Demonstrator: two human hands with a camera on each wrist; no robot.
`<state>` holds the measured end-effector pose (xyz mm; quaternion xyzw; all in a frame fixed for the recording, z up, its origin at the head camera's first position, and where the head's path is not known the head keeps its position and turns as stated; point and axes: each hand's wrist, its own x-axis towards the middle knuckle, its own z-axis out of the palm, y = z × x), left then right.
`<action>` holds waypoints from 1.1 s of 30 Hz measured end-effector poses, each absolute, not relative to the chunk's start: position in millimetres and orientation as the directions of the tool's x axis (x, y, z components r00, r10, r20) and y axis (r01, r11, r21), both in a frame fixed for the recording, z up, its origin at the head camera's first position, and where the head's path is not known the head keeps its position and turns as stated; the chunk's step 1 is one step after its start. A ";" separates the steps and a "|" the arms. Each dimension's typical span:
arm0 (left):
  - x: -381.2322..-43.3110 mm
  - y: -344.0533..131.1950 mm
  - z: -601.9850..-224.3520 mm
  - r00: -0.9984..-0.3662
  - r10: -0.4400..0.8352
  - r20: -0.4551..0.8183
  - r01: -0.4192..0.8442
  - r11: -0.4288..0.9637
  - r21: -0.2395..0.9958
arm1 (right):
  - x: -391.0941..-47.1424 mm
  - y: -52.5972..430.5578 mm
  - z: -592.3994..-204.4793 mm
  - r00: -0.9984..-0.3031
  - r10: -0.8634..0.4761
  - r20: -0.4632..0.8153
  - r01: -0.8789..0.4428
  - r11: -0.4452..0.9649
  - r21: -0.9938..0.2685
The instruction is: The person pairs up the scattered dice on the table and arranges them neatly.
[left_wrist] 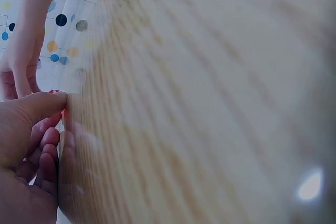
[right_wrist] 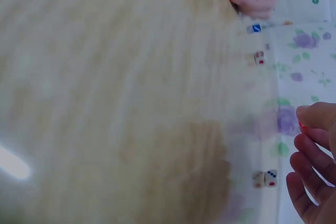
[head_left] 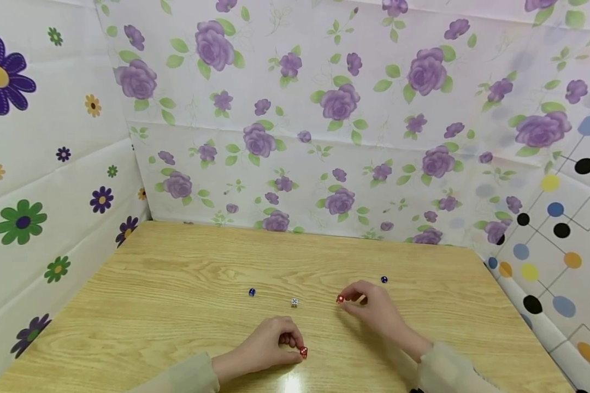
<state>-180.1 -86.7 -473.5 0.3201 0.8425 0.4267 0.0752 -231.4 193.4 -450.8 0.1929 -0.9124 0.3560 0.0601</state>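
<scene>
My left hand (head_left: 265,345), near the table's front, pinches a red die (head_left: 303,352) with white dots between thumb and forefinger. Farther to the right, my right hand (head_left: 373,310) holds another red die (head_left: 340,299) at its fingertips, thumb below and forefinger above. Between and beyond the two hands sits a white die (head_left: 294,302). One blue die (head_left: 252,292) lies to its left, and a second blue die (head_left: 384,279) is just past the right hand. In the right wrist view, the right hand's fingers (right_wrist: 310,161) cover most of its red die.
All of this is on a wood-grain table (head_left: 187,273). Cloth with purple roses (head_left: 275,142) hangs along the back edge, flower-print cloth (head_left: 24,164) at the left, and dotted cloth (head_left: 560,262) at the right. Light glares off the table's front (head_left: 291,382).
</scene>
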 end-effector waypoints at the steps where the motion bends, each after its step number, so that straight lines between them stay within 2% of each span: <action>1: -180.2 -86.6 -473.7 -0.783 0.604 0.148 0.476 0.429 0.768 | -228.3 192.2 -451.9 -0.918 -0.316 0.240 -0.395 0.665 -0.634; 10: -180.9 -85.7 -475.6 -0.779 0.605 0.164 0.495 0.434 0.753 | -210.4 184.2 -465.8 -0.904 -0.369 0.217 -0.413 0.620 -0.667; 22: -182.0 -85.0 -476.1 -0.778 0.607 0.162 0.504 0.450 0.737 | -195.8 176.8 -469.4 -0.903 -0.416 0.106 -0.352 0.576 -0.738; 33: -182.5 -81.9 -470.8 -0.789 0.598 0.145 0.491 0.469 0.734 | -192.6 173.2 -474.9 -0.882 -0.461 0.101 -0.373 0.550 -0.747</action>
